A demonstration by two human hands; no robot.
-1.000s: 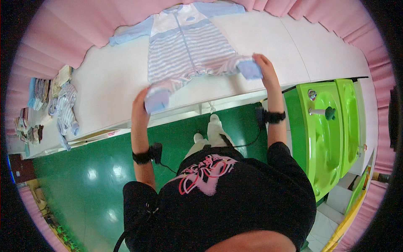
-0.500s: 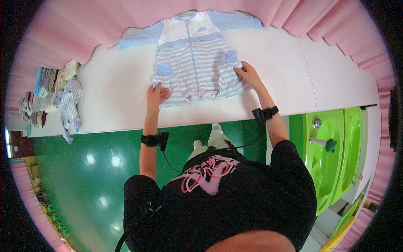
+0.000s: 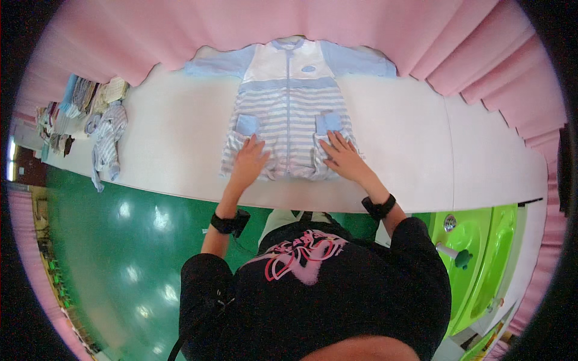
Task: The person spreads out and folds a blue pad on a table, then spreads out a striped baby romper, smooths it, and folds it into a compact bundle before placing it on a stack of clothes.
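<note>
A zip-up baby sleepsuit (image 3: 286, 96) lies face up on the white table (image 3: 403, 132), its pale blue sleeves spread to both sides. The body has blue and white stripes, and a zip runs down the middle. Near its lower end two blue cuffs show, one on each side, above bunched striped cloth. My left hand (image 3: 248, 159) rests on the lower left of the cloth with its fingers spread. Flat on the lower right, just below the other cuff, lies my right hand (image 3: 343, 156), fingers also spread. Neither hand grips anything.
At the table's left end are folded clothes (image 3: 84, 93) in several stacks. A crumpled striped garment (image 3: 109, 138) beside them hangs over the front edge. Pink curtain (image 3: 289, 18) borders the far side. Green sinks (image 3: 466, 292) stand at the right, by the green floor (image 3: 138, 240).
Both hands have let go of the sleepsuit's lower sides and moved inward onto the cloth, fingers now spread. The bunched lower cloth lies flatter. The whole view has shifted, so the table appears lower.
</note>
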